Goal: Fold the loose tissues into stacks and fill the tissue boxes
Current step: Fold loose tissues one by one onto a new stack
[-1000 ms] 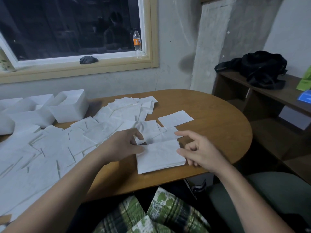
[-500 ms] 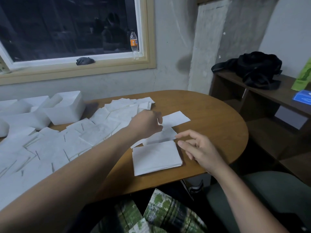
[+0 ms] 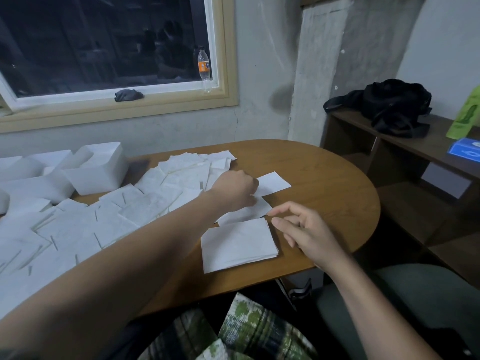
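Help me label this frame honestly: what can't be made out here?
Head view:
- Left hand: its own back hides the fingers, so whether it holds the tissue is unclear.
- White boxes: the left edge cuts off the row, and their walls hide the insides.
- Bottle: label too small to read.
- Blue box: cut off by the right edge.

matt white paper tissues (image 3: 237,242) on smooth wood table (image 3: 324,183).

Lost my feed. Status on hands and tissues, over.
Left hand pinching loose tissue. Right hand open beside folded stack. No obstruction seen.
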`<control>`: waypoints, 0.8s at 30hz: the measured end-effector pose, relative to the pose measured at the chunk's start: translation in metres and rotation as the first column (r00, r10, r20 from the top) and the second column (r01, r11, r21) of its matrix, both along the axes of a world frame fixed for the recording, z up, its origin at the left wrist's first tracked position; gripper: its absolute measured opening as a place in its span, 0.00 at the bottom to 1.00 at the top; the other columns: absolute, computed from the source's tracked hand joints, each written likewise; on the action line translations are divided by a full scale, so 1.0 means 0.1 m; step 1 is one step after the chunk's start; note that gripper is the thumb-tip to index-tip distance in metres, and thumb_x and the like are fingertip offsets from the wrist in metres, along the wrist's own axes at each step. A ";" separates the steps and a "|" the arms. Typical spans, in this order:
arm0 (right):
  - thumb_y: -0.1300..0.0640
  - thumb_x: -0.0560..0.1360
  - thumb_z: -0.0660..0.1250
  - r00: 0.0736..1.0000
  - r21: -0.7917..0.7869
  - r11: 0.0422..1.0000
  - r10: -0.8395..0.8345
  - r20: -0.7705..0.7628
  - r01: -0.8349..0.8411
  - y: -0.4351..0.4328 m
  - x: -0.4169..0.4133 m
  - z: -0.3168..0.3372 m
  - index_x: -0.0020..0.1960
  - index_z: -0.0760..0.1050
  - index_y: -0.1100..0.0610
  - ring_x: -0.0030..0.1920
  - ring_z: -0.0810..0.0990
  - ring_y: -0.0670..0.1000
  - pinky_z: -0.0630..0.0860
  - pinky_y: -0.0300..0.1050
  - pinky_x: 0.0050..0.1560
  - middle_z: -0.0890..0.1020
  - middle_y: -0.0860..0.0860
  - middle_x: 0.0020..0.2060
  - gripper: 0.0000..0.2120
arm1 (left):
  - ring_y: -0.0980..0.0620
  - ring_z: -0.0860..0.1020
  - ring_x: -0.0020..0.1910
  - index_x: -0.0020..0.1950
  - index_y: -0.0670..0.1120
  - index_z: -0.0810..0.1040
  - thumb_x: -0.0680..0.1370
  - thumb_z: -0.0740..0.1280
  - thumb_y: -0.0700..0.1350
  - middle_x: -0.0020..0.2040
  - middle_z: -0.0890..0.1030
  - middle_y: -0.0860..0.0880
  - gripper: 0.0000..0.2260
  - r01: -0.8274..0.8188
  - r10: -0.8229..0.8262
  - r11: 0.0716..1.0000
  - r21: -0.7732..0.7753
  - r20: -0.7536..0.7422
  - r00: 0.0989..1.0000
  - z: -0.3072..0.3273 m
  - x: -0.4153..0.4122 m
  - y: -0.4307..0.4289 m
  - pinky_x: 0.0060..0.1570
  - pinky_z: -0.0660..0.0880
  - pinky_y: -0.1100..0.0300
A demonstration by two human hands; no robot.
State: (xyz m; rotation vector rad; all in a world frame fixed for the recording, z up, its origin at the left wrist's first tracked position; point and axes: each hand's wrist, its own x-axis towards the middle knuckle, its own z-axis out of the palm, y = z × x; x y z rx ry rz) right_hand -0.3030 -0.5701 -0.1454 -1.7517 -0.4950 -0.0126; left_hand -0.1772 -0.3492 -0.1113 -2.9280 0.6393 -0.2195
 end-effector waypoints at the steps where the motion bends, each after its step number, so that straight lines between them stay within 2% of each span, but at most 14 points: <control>1: 0.52 0.82 0.71 1.000 0.006 1.000 -0.001 -0.001 0.001 0.00 0.00 0.00 0.57 0.83 0.54 0.29 0.68 0.49 0.66 0.42 0.34 0.73 0.52 0.25 0.07 | 0.44 0.82 0.45 0.58 0.46 0.83 0.82 0.70 0.52 0.49 0.83 0.46 0.11 0.003 -0.003 1.000 0.021 0.010 1.000 0.00 0.00 -0.01 0.45 0.83 0.52; 5: 0.50 0.81 0.70 1.000 0.023 1.000 -0.010 -0.007 0.010 0.01 0.01 -0.02 0.57 0.83 0.52 0.29 0.69 0.50 0.65 0.44 0.35 0.73 0.52 0.25 0.08 | 0.43 0.82 0.46 0.60 0.46 0.82 0.81 0.70 0.47 0.49 0.83 0.45 0.09 -0.037 0.037 0.999 -0.016 0.008 0.999 0.01 0.02 -0.03 0.46 0.84 0.50; 9: 0.54 0.83 0.71 0.999 0.024 0.999 -0.027 -0.019 0.027 -0.01 0.02 -0.03 0.57 0.83 0.50 0.31 0.70 0.52 0.65 0.44 0.35 0.73 0.52 0.27 0.04 | 0.44 0.81 0.49 0.61 0.48 0.82 0.80 0.72 0.49 0.52 0.82 0.48 0.10 -0.062 0.063 0.989 -0.137 0.003 0.998 0.05 0.05 0.01 0.48 0.84 0.50; 13: 0.56 0.83 0.70 0.994 0.021 0.993 -0.112 -0.016 0.112 -0.01 0.04 -0.05 0.55 0.83 0.49 0.33 0.71 0.53 0.66 0.47 0.37 0.75 0.52 0.28 0.04 | 0.47 0.80 0.46 0.54 0.48 0.83 0.77 0.73 0.44 0.48 0.80 0.51 0.06 -0.035 0.057 0.954 -0.298 0.066 0.996 0.19 0.04 0.09 0.45 0.83 0.50; 17: 0.57 0.81 0.72 0.966 0.069 0.963 -0.259 -0.015 0.259 0.02 0.07 -0.07 0.53 0.81 0.48 0.35 0.76 0.48 0.73 0.50 0.43 0.79 0.51 0.31 0.05 | 0.51 0.80 0.43 0.48 0.49 0.84 0.75 0.72 0.41 0.44 0.81 0.56 0.05 0.063 0.011 0.879 -0.473 0.151 0.988 0.38 -0.12 0.21 0.42 0.81 0.51; 19: 0.55 0.79 0.76 0.934 0.110 0.928 -0.356 -0.030 0.357 0.02 0.11 -0.10 0.55 0.79 0.46 0.38 0.79 0.49 0.75 0.53 0.46 0.81 0.50 0.35 0.09 | 0.55 0.81 0.43 0.48 0.51 0.84 0.75 0.71 0.43 0.43 0.83 0.57 0.05 0.093 -0.006 0.836 -0.541 0.161 0.987 0.50 -0.28 0.25 0.42 0.81 0.54; 21: 0.51 0.75 0.80 0.906 0.185 0.887 -0.417 -0.075 0.424 0.01 0.14 -0.12 0.60 0.77 0.43 0.45 0.83 0.51 0.80 0.52 0.51 0.83 0.50 0.44 0.18 | 0.58 0.82 0.42 0.47 0.52 0.85 0.75 0.71 0.44 0.43 0.85 0.57 0.05 0.106 -0.028 0.782 -0.615 0.135 0.990 0.61 -0.48 0.30 0.43 0.81 0.57; 23: 0.47 0.72 0.82 0.905 0.226 0.876 -0.415 -0.094 0.426 -0.01 0.16 -0.13 0.64 0.75 0.40 0.52 0.83 0.52 0.81 0.51 0.57 0.83 0.48 0.52 0.24 | 0.58 0.82 0.43 0.47 0.54 0.85 0.76 0.71 0.45 0.43 0.86 0.57 0.05 0.082 -0.042 0.735 -0.673 0.076 0.996 0.68 -0.68 0.36 0.43 0.81 0.57; 24: 0.46 0.73 0.81 0.915 0.220 0.888 -0.393 -0.090 0.403 -0.01 0.16 -0.11 0.66 0.76 0.40 0.54 0.83 0.51 0.81 0.51 0.58 0.83 0.46 0.55 0.25 | 0.57 0.83 0.44 0.47 0.54 0.85 0.76 0.72 0.44 0.42 0.86 0.57 0.05 0.056 -0.045 0.719 -0.693 0.035 0.998 0.70 -0.78 0.38 0.44 0.81 0.57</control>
